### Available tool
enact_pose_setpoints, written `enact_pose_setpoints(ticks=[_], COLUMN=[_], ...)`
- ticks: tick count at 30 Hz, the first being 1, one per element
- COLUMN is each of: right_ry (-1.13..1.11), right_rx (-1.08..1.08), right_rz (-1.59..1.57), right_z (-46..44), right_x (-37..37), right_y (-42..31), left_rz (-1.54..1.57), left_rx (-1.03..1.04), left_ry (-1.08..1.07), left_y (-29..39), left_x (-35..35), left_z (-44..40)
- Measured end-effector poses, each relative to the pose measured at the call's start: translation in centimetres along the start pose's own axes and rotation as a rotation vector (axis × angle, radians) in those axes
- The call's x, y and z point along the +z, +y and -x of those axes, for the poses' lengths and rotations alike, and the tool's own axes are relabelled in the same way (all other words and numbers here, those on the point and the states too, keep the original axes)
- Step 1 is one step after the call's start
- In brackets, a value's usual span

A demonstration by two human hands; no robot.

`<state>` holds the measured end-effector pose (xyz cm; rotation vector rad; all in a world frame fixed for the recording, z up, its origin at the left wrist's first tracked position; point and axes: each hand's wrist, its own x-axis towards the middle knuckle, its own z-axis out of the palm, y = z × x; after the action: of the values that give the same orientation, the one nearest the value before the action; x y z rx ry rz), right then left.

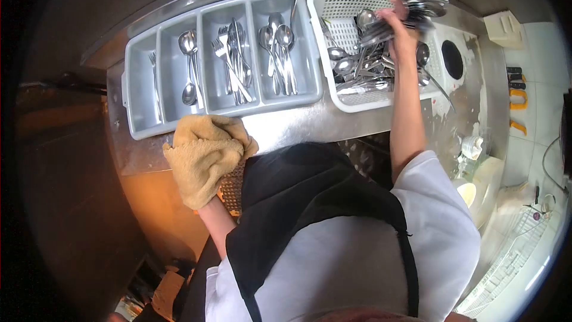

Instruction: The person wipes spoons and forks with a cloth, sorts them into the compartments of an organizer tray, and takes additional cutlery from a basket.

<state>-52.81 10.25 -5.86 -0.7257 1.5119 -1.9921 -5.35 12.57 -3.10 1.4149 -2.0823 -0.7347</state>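
Observation:
My right hand (401, 34) is closed around a bunch of cutlery (426, 9), with spoon bowls among it, over the back right of a white perforated basket (360, 107). The bunch is partly blurred. Below it, a heap of loose spoons and other cutlery (372, 68) fills much of the basket. A tan towel (205, 152) is bunched over my left hand (213, 210), whose fingers are hidden beneath it. That hand is in front of a grey cutlery tray (142, 92). Its compartments hold a fork (156, 86), spoons (188, 45), forks (223, 50) and more spoons (285, 37).
Tray and basket stand side by side on a metal counter (292, 122) against a wall. Right of the basket is a surface with a dark round hole (452, 59). A white wire rack (512, 256) is at the lower right.

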Motion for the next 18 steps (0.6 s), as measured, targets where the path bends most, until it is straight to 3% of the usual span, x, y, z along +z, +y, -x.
enact_pose_setpoints(ticks=[1, 2, 3, 5, 7, 10, 11, 13, 18], right_ry=[-0.077, -0.021, 0.015, 0.027, -0.149, -0.421, -0.433, -0.55, -0.521], right_rx=[0.051, 0.093, 0.116, 0.025, 0.167, 0.265, 0.16, 0.203, 0.253], right_rz=[-0.02, 0.13, 0.076, 0.074, 0.087, 0.963, 1.175, 1.389, 1.501], right_z=[-0.9, -0.6, -0.1, 0.1, -0.3, -2.1, -2.1, -2.2, 0.5], right_x=[-1.5, -0.8, 0.3, 0.9, 0.6, 2.3, 3.0, 3.8, 5.7], right_y=[1.9, 1.7, 1.4, 1.8, 1.7, 1.5, 2.6, 5.3, 5.5], left_rz=[-0.002, -0.004, -0.003, 0.001, 0.006, 0.02, 0.028, 0.036, 0.068], left_rx=[0.008, 0.014, 0.016, -0.006, -0.018, -0.029, -0.039, -0.057, -0.093], left_ry=[-0.014, -0.024, -0.022, -0.015, -0.005, 0.015, 0.031, 0.05, 0.091], left_y=[0.1, 0.3, 0.4, 0.6, 0.6, 0.6, 0.5, 0.4, 0.2], left_x=[0.1, 0.3, 0.3, 0.4, 0.1, 0.1, 0.1, 0.1, 0.3], left_z=[0.0, -0.1, -0.1, 0.1, 0.1, 0.3, 0.4, 0.7, 1.0])
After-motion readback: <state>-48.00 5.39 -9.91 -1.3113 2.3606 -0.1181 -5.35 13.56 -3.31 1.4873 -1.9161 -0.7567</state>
